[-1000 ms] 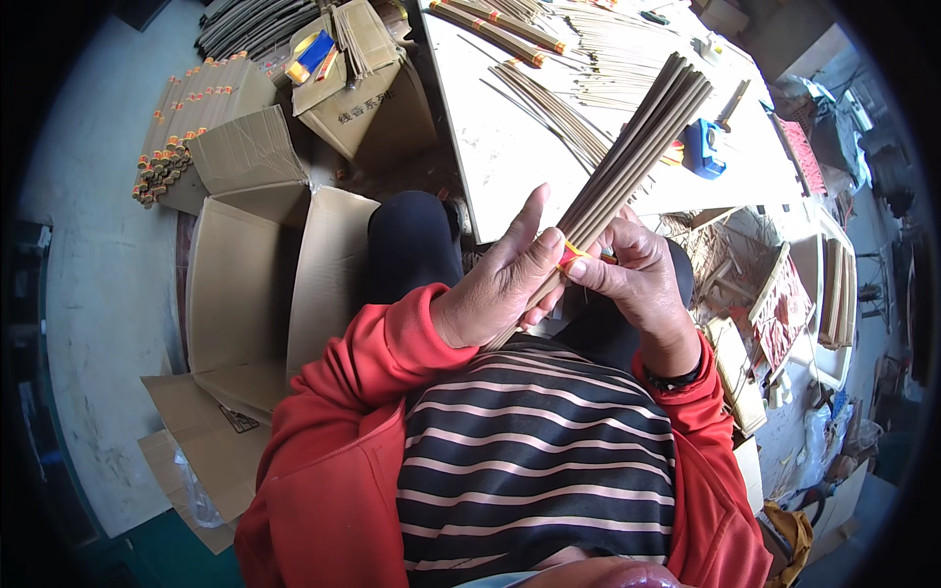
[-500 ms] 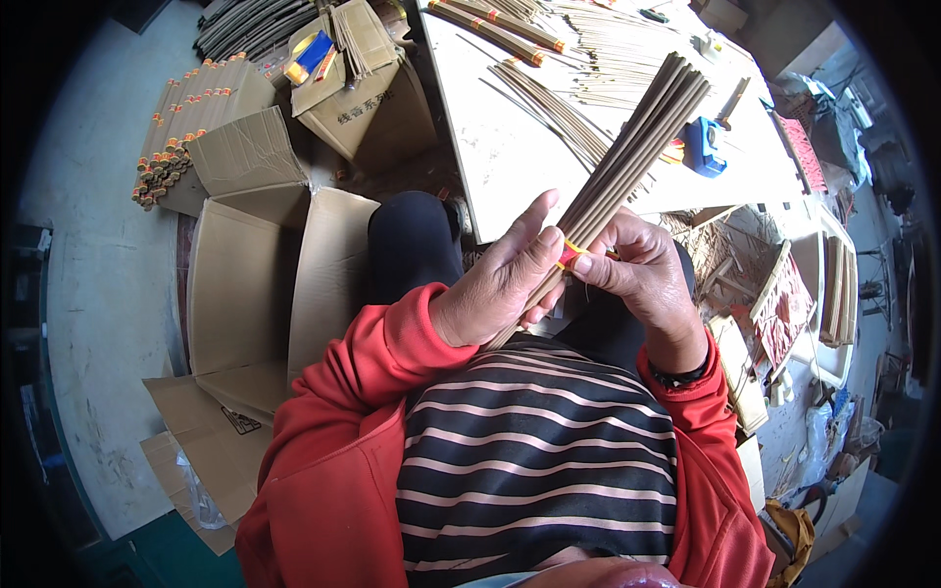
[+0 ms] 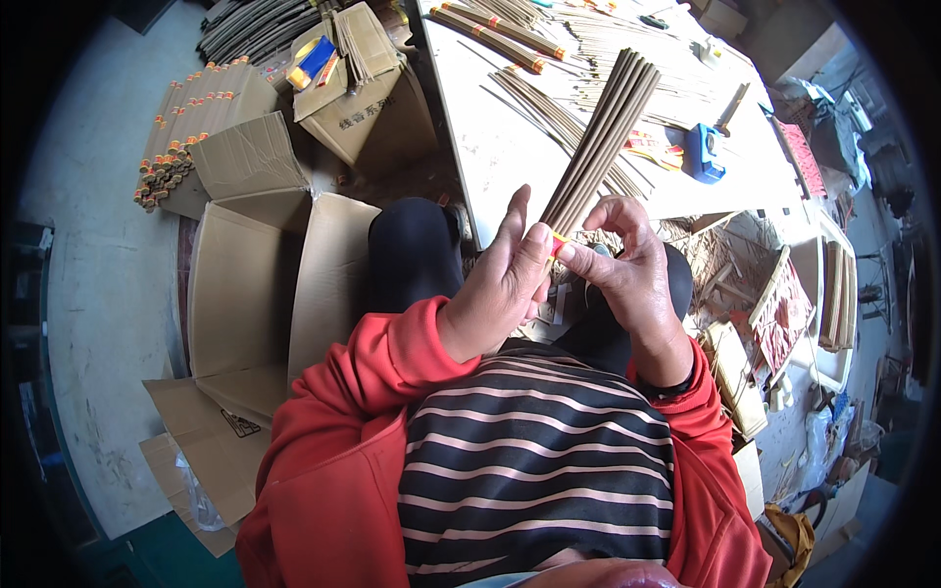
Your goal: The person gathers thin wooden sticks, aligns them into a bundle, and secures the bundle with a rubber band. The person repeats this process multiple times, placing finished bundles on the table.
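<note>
A bundle of thin brown incense sticks (image 3: 600,147) slants up in front of my chest, its top leaning right towards the table. My left hand (image 3: 495,289) is closed around its lower part, thumb on the near side. Around the sticks, by that thumb, runs a red and yellow paper band (image 3: 559,245). My right hand (image 3: 635,279) touches the band with its thumb tip. Its index finger curls away, with a gap between it and the thumb. Behind my left hand, the bundle's lower end is mostly hidden.
On the white table (image 3: 490,176) ahead lie loose sticks (image 3: 559,113), banded bundles (image 3: 500,44), red-yellow paper bands (image 3: 652,149) and a blue tape dispenser (image 3: 705,152). An open cardboard box (image 3: 245,284) stands at my left. Beyond it are stacked banded bundles (image 3: 191,127).
The bundle has tipped more upright, its top moving left. My right index finger has lifted off the bundle, while the thumb stays at the band. My left hand keeps its hold.
</note>
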Motion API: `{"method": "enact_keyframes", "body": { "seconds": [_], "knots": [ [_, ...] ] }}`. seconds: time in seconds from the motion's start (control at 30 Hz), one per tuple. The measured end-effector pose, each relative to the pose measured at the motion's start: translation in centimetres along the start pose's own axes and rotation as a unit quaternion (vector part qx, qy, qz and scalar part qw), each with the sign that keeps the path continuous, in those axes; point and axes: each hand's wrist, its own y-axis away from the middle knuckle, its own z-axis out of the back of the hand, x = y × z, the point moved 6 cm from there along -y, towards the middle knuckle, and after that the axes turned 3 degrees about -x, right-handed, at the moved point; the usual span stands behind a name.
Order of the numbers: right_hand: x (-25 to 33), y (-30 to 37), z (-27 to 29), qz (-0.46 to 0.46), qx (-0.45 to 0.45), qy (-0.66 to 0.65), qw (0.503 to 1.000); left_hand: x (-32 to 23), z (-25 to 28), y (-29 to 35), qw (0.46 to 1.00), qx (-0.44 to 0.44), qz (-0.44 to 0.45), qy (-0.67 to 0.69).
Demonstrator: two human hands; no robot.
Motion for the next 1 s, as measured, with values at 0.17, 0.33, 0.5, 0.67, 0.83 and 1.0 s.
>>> {"method": "enact_keyframes", "body": {
  "seconds": [0.17, 0.33, 0.5, 0.67, 0.83, 1.0],
  "knots": [
    [2.3, 1.2, -1.1, 0.010, 0.072, 0.046, 0.996, -0.4, 0.0, -0.2, 0.996, -0.041, -0.051, -0.063],
    [2.3, 1.8, -1.5, -0.025, 0.092, 0.071, 0.993, -0.2, 0.1, -0.1, 0.982, -0.054, -0.112, -0.145],
    [1.6, 2.3, -3.1, -0.090, 0.134, -0.232, 0.959, -0.7, -0.2, 0.1, 0.986, -0.016, -0.108, -0.125],
    [1.0, 2.5, -3.6, -0.051, 0.167, -0.407, 0.896, -0.8, -0.7, 0.4, 0.996, 0.065, -0.059, 0.011],
    [0.9, 2.8, -3.4, -0.041, 0.171, -0.452, 0.874, -1.2, -1.3, 0.7, 0.991, 0.099, -0.071, 0.047],
    [0.4, 3.0, -2.9, -0.040, 0.181, -0.473, 0.861, -0.9, -1.6, 0.9, 0.989, 0.135, -0.043, 0.047]
  ]
}}
